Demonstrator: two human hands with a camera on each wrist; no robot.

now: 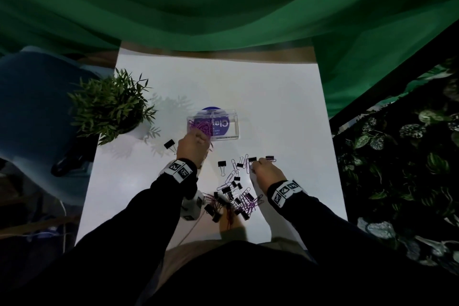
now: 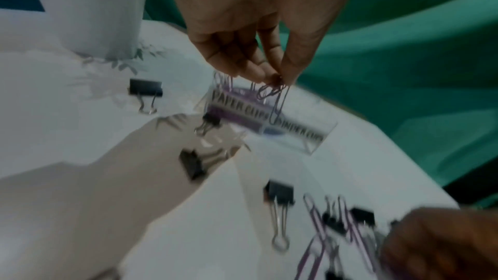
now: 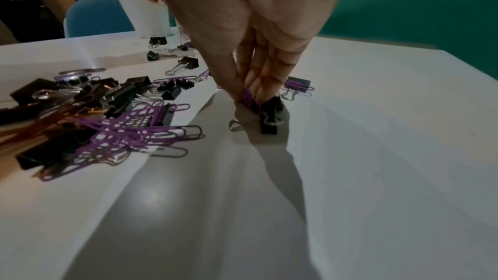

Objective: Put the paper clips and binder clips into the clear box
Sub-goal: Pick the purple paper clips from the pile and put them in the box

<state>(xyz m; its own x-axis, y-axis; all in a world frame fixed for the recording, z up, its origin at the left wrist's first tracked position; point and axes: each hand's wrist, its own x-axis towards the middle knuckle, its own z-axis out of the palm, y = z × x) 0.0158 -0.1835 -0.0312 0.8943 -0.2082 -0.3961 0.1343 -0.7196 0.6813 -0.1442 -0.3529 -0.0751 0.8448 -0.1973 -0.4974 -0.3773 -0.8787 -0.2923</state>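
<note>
The clear box (image 1: 231,129) lies on the white table (image 1: 273,107), with purple paper clips (image 1: 200,126) piled in its left end. My left hand (image 1: 192,145) hovers at the box's near left corner and pinches a few purple paper clips (image 2: 275,97) that dangle over the box (image 2: 310,135). My right hand (image 1: 265,169) is down on the table at the right. Its fingertips pinch purple paper clips (image 3: 249,98) beside a black binder clip (image 3: 271,114). A heap of binder clips and paper clips (image 1: 233,196) lies between my arms.
A potted plant (image 1: 111,104) in a white pot stands left of the box. A lone black binder clip (image 1: 169,144) lies near it. A blue chair (image 1: 32,97) stands off the table's left edge. Green cloth (image 1: 223,2) hangs behind.
</note>
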